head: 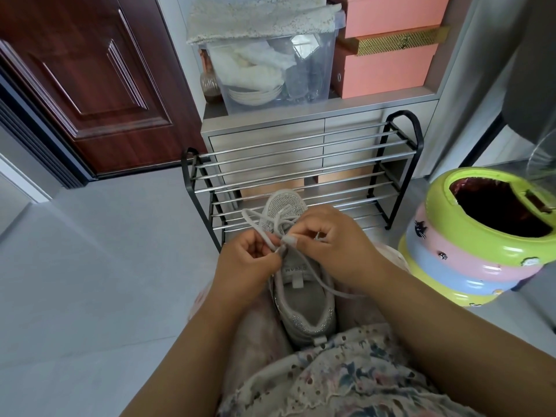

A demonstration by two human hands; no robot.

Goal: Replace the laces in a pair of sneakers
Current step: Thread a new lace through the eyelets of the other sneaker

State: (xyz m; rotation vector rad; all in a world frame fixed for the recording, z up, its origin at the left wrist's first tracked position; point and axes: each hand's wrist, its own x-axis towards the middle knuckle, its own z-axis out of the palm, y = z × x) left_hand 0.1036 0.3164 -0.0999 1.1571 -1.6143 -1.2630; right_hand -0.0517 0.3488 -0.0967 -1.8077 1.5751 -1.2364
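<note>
Both hands [246,263] [337,245] pinch grey lace [264,236] above sneaker [304,308] tongue's mirrored, unreadable label [296,269].

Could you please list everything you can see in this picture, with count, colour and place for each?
sneaker: one, grey with sparkly trim, on the person's lap, toe pointing away
lace: one, light grey, part threaded through the sneaker, loose ends trailing
shoe rack: one, black frame with metal bars, on the floor beyond the sneaker
stool: one, green, pink, blue and yellow rings, on the floor at right
clear bin: one, holding plates and cloth, on the cabinet top
towel: one, pale, on the bin
boxes: two, salmon pink, stacked beside the bin
cabinet: one, grey, behind the rack
door: one, dark red-brown, at left
left hand: pinches the lace
right hand: pinches the lace
</note>
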